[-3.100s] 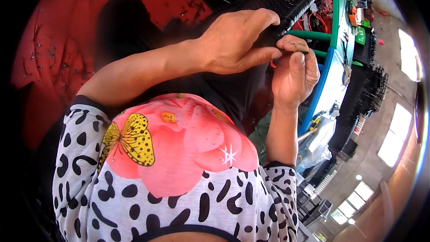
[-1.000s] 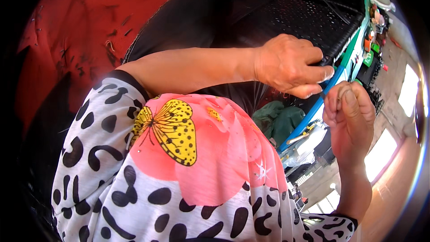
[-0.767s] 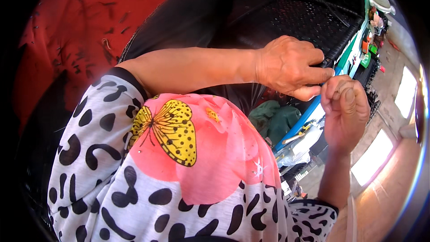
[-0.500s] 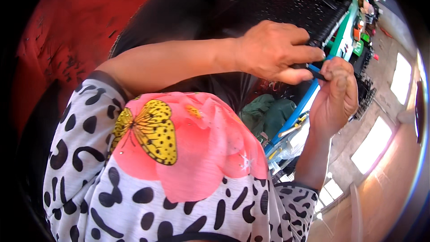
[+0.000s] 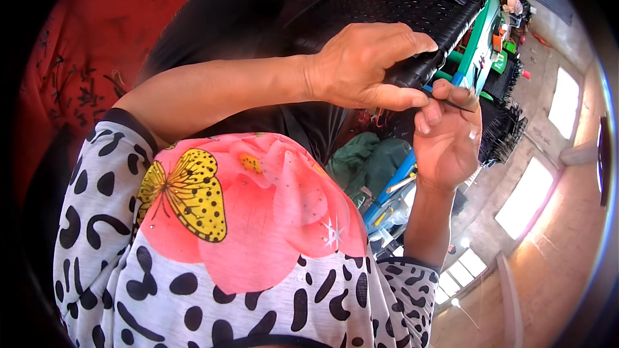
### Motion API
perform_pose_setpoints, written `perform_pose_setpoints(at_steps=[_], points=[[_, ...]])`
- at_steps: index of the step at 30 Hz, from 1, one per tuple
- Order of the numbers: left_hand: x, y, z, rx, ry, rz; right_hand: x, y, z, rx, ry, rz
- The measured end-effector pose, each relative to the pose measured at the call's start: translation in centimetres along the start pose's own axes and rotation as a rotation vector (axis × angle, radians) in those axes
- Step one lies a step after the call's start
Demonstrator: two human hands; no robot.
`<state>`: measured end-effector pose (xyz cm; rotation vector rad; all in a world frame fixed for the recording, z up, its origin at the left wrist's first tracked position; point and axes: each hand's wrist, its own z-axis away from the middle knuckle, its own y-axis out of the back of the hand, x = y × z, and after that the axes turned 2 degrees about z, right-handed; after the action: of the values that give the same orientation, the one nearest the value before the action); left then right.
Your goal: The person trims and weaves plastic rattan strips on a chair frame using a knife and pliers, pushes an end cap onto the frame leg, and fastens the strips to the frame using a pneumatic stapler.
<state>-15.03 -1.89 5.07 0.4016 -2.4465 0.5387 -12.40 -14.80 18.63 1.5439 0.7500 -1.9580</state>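
My left hand [image 5: 369, 67] is open, its thumb and forefinger spread apart. Its thumb tip meets the fingertips of my right hand [image 5: 449, 145], beside a thin dark strip [image 5: 459, 106]. That strip runs between the fingers of my right hand, which is turned palm up with bent fingers. Just beyond both hands lies a black woven piece [image 5: 380, 9] with a thick, braided-looking edge, near my dark-clad legs. Part of the strip is hidden behind my fingers.
Red cloth [image 5: 97, 32] strewn with dark scraps spreads at the left. A green and blue frame [image 5: 474, 45] runs along the right of the woven piece. Green cloth [image 5: 367, 164] lies below my hands. Several small items and a dark bristly bundle [image 5: 506, 122] are at the right.
My left hand has opened, its forefinger lifting away from the strip. My right fingers have uncurled somewhat, with the palm now showing. Both hands shifted slightly left in the view.
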Motion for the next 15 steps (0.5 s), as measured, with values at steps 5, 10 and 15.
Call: perform_pose_setpoints(at_steps=[5,10,15], points=[[0.6,0.6,0.3,-0.061,0.161,0.095,-0.3,0.2,-0.1,0.002,0.031,0.058],[0.5,0.7,0.7,-0.086,0.191,0.123,-1.8,-1.8,-1.0,0.209,-0.041,0.411],[0.6,0.7,1.1,-0.116,0.172,0.133,-2.8,-3.5,-1.5,0.125,-0.033,0.826]])
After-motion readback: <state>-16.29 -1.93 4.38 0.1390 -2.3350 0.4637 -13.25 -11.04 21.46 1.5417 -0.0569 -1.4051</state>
